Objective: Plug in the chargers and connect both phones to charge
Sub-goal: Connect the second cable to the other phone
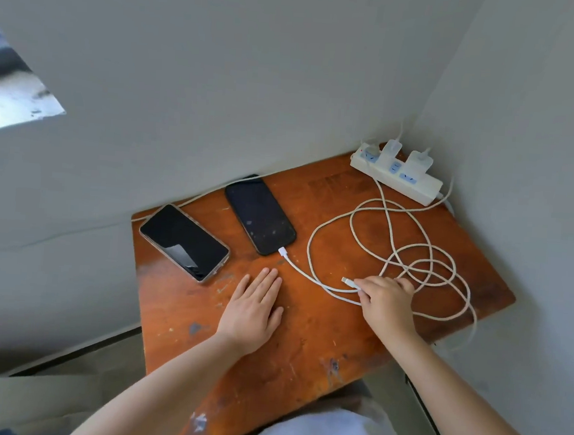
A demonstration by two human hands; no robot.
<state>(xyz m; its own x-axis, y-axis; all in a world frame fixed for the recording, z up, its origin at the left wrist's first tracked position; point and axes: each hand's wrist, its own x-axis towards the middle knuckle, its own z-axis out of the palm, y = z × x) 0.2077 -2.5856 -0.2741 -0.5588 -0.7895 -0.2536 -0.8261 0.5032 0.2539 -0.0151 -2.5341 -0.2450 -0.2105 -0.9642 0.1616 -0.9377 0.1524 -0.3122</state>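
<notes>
The right hand (pixel 385 300) pinches the free plug (pixel 348 281) of one white cable between thumb and fingertips, holding it just above the table (pixel 303 347); the plug's tip points left, toward the phones. The left hand (pixel 253 311) lies flat, palm down, fingers straight and close together, holding nothing, just below the two phones. Two phones lie face up with dark screens. The right phone (pixel 260 214) has its long axis running from upper left to lower right, and a white connector (pixel 282 251) is seated in its near end. The left phone (pixel 184 242), in a clear case, also lies diagonally, with no cable at its near end. Two white cables (pixel 408 256) lie in loose overlapping loops on the right half of the table. One power strip (pixel 396 177) sits in the far right corner, carrying two white chargers (pixel 418 160) and one further plug.
</notes>
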